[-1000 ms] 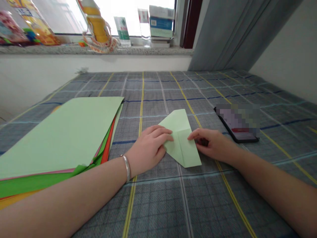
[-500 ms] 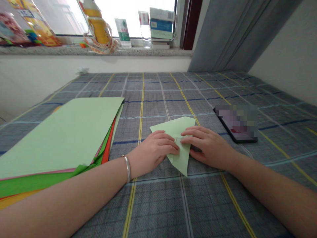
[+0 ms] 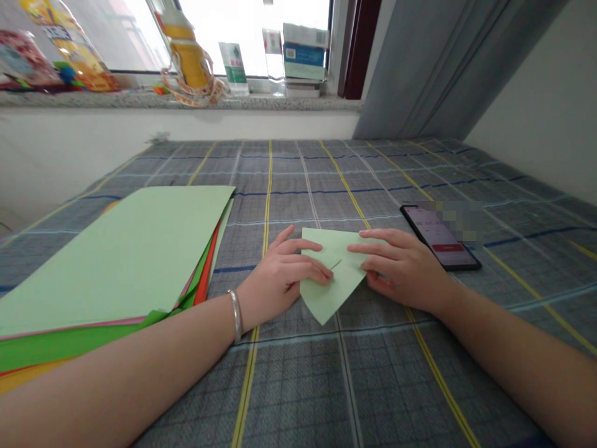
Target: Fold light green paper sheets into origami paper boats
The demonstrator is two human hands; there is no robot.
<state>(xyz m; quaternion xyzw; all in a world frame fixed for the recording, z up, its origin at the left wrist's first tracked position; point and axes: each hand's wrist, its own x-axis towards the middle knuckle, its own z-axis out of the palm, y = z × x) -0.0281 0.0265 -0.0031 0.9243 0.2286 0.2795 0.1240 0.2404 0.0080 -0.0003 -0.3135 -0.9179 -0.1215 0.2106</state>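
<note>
The folded green paper (image 3: 332,281) lies mid plaid cloth (image 3: 298,386), point towards me, long edge crosswise. My left hand (image 3: 282,277) and right hand (image 3: 403,270) flank it equally close, fingers spread flat, pressing it, gripping nothing.

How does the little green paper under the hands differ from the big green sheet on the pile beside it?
The folded paper is small and creased to a point; the top sheet is large and flat. The folded paper lies on the plaid cloth under the left hand and right hand; the top sheet rests untouched on a coloured stack. Both are pale green.
</note>
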